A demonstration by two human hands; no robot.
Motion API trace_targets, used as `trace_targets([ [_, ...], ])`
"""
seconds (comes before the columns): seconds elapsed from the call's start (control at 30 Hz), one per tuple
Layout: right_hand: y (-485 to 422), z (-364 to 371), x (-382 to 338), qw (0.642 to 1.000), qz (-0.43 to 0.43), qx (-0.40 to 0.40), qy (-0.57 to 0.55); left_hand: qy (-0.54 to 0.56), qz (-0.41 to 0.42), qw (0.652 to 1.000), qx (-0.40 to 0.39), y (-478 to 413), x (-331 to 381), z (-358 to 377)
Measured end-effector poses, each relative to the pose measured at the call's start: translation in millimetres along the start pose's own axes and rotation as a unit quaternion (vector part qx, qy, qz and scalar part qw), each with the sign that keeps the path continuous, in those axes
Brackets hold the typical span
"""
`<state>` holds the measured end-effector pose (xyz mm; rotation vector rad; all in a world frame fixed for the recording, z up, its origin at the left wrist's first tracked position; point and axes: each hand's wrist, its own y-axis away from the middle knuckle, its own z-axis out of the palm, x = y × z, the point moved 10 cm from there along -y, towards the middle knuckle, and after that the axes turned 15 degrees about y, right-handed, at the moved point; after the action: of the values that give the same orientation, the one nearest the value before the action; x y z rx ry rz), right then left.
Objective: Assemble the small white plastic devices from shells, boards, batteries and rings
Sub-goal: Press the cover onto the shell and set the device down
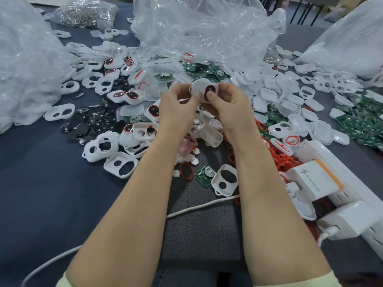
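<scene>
Dark cloth (41, 183) covers the table under heaps of parts. Above it, the left hand (178, 104) and right hand (228, 106) together pinch one white shell (204, 88) between their fingertips, thumbs pressing its face.

At centre, held shell (200, 87) between left hand (176, 106) and right hand (230, 106). On the table (47, 193): loose shells (103, 148) heaped left, boards (360, 123) far right, rings (279, 158) just right of the forearms, bags (207, 30) behind, single board (204, 176) before the hands
</scene>
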<state>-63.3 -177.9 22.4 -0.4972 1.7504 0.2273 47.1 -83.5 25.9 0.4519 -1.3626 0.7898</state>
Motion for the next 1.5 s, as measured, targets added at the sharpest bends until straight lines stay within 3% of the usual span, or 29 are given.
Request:
trace_targets([
  [0.13,1,2,-7,0.998,-0.021,0.013,0.066,0.035,-0.03,0.999,0.011,1,-3,-2],
  [0.37,7,9,-12,0.998,-0.031,-0.054,0.013,0.058,-0.029,0.998,-0.005,4,2,-1],
  [0.57,8,10,-16,0.997,-0.037,-0.059,0.032,0.114,-0.04,0.993,0.007,2,0,-7],
  [0.9,7,0,-14,0.997,-0.026,-0.023,0.062,0.063,-0.021,0.997,-0.03,0,-5,5],
  [1.03,8,-4,-13,0.991,-0.03,-0.004,0.128,0.032,-0.007,0.999,-0.036,0,-4,7],
  [1.27,6,0,-20,0.97,-0.074,-0.022,0.232,-0.023,0.007,0.999,-0.023,-1,-2,5],
  [1.5,9,6,-18,0.972,-0.063,0.029,0.225,-0.062,0.03,0.998,0.003,0,5,1],
])
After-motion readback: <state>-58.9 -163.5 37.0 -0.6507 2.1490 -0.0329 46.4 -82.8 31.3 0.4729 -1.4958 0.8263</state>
